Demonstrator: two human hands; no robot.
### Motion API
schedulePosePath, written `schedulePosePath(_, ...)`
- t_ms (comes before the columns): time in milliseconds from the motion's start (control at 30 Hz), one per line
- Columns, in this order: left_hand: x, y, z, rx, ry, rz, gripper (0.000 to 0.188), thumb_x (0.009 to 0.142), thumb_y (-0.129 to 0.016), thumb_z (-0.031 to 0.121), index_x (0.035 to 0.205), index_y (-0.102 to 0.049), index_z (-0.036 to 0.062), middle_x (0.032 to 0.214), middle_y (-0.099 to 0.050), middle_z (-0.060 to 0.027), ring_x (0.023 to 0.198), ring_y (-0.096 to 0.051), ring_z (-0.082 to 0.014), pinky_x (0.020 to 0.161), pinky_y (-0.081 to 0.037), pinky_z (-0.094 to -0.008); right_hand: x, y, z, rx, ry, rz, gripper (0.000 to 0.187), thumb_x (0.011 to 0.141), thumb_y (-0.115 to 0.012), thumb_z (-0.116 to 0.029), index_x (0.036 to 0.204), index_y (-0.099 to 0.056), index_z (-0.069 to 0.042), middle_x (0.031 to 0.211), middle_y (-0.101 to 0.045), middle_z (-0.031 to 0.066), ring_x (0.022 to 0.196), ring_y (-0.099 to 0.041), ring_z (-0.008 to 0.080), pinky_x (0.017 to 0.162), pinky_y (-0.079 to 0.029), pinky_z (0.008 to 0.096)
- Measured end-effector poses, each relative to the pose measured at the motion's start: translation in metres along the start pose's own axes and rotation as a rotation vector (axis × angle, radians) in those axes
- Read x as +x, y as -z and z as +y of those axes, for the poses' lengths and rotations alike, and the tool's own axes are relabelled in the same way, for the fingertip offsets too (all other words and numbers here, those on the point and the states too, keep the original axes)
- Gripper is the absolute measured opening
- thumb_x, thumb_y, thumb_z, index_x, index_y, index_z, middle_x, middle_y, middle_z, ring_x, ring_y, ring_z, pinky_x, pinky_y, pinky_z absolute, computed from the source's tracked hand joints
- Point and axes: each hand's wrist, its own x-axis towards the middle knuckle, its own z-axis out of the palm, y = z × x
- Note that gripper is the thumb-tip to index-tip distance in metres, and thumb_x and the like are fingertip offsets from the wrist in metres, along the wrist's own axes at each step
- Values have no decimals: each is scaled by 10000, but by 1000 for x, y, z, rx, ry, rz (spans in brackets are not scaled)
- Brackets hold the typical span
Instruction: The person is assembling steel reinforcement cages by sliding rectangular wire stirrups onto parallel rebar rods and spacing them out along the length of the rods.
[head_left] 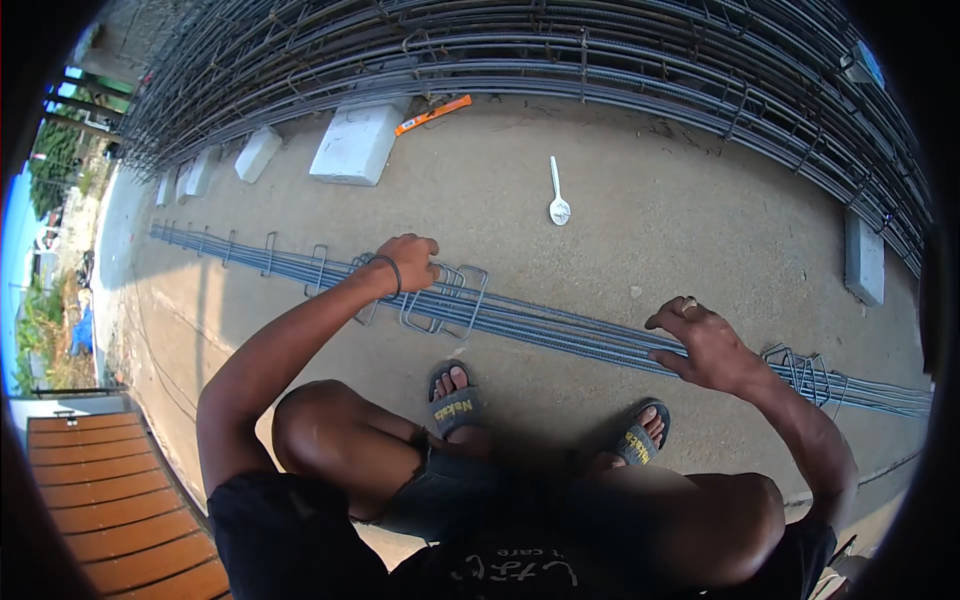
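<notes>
I squat over a long bundle of steel reinforcing bars [560,325] lying across the concrete ground. My left hand [410,262] is closed around a rectangular wire stirrup [440,298] threaded on the bars, with two more stirrups beside it. My right hand [705,345] rests on the bars further right, fingers spread, holding nothing. A cluster of stirrups [805,372] sits just right of that hand.
A large rebar cage [560,50] rests on white concrete blocks [355,143] along the far side. A white plastic spoon [558,195] and an orange tool [432,115] lie on the concrete. A wooden deck [110,500] is at lower left. My sandalled feet [455,400] stand before the bars.
</notes>
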Motion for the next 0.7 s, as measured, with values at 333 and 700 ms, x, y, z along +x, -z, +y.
schedulePosePath(333, 3, -193, -86, -477, 545, 489, 420, 695, -726, 324, 989, -643, 35, 933, -655, -176, 874, -633, -328, 770, -498, -389, 166, -127, -46, 259, -231, -334, 435, 821, -622, -403, 1013, -618, -12, 941, -639, 175, 906, -617, 290, 802, -470, 389)
schedulePosePath(700, 2, -191, -43, -1070, 136, 315, 157, 687, -641, 84, 828, -631, 14, 594, -598, -64, 498, -554, -128, 463, -431, -288, 251, -250, -133, 515, -638, 346, 355, 776, -644, -221, 957, -480, 37, 813, -624, 257, 795, -614, 426, 698, -492, 477)
